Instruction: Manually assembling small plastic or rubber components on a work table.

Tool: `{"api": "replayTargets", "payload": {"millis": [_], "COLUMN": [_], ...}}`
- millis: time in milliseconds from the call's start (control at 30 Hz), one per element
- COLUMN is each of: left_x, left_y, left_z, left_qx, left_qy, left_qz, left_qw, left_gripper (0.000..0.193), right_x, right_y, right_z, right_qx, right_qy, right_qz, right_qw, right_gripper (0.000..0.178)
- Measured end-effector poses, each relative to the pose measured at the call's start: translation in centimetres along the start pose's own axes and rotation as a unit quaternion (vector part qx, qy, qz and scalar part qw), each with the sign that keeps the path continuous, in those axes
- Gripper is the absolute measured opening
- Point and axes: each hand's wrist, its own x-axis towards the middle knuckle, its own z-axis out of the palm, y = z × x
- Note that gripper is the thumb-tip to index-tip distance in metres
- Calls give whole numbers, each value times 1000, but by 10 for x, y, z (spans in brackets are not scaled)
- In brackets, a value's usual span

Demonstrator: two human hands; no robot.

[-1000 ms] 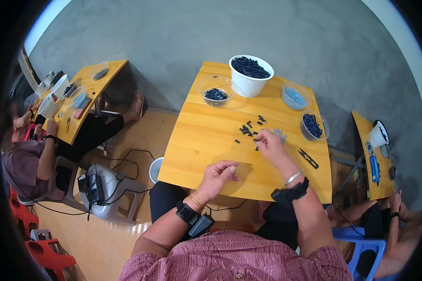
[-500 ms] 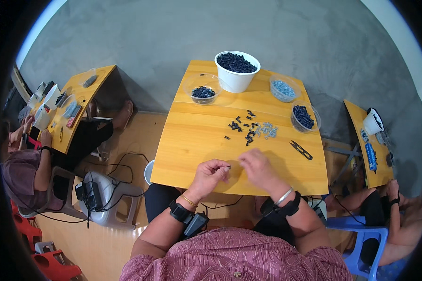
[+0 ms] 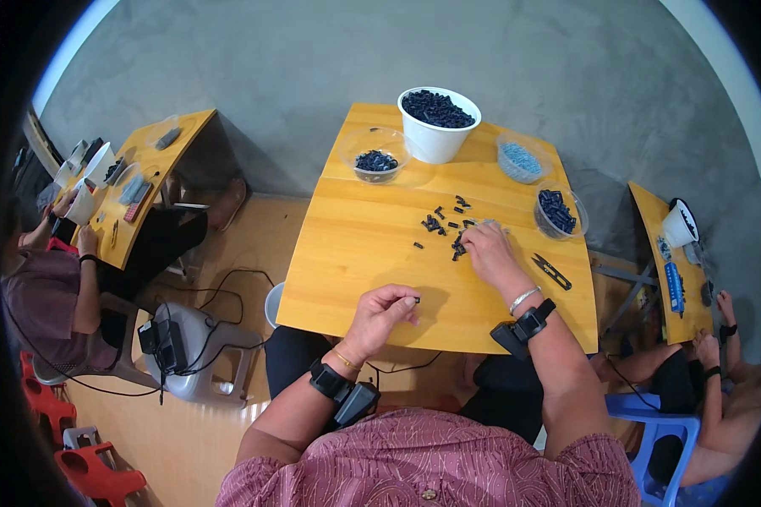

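Note:
Near the table's front edge, my left hand [image 3: 382,318] pinches a small black plastic piece [image 3: 416,300] between thumb and fingertips. My right hand [image 3: 492,255] reaches over the middle of the table, fingers drawn together and pointing down into the small silvery pieces [image 3: 492,223], which it mostly covers. Whatever its fingertips hold is hidden. Just left of those fingers lie several loose black plastic pieces [image 3: 434,225]. Black thread snips [image 3: 552,271] rest to the right of my right hand, apart from it.
At the back stand a white bucket [image 3: 436,145] of black pieces and a clear bowl [image 3: 375,173] of dark pieces. Clear tubs of silvery-blue bits [image 3: 522,160] and black pieces [image 3: 558,213] stand on the right. People sit at side tables left [image 3: 156,156] and right [image 3: 661,245].
My right hand has moved away from beside the left hand, forward and right, onto the silvery pieces. The left hand stays in place with its black piece. The view has shifted slightly.

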Motion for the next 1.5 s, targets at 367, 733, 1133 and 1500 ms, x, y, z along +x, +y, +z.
{"api": "replayTargets", "payload": {"millis": [367,733,1133,1500], "left_x": [-4,-28,-37,-37], "left_y": [6,41,45,42], "left_z": [-1,38,49,47], "left_qx": [-131,-217,-188,-144], "left_qy": [0,-81,-88,-58], "left_qz": [-30,-23,11,20], "left_qw": [991,973,978,988], "left_gripper": [14,15,14,12], "right_x": [-25,-55,-60,-57], "right_y": [-62,-134,-150,-149], "right_z": [-32,-67,-66,-62], "right_qx": [232,490,491,413], "right_qy": [-7,10,33,43], "right_qz": [139,135,101,55], "right_qw": [963,861,865,908], "right_gripper": [5,6,4,4]}}
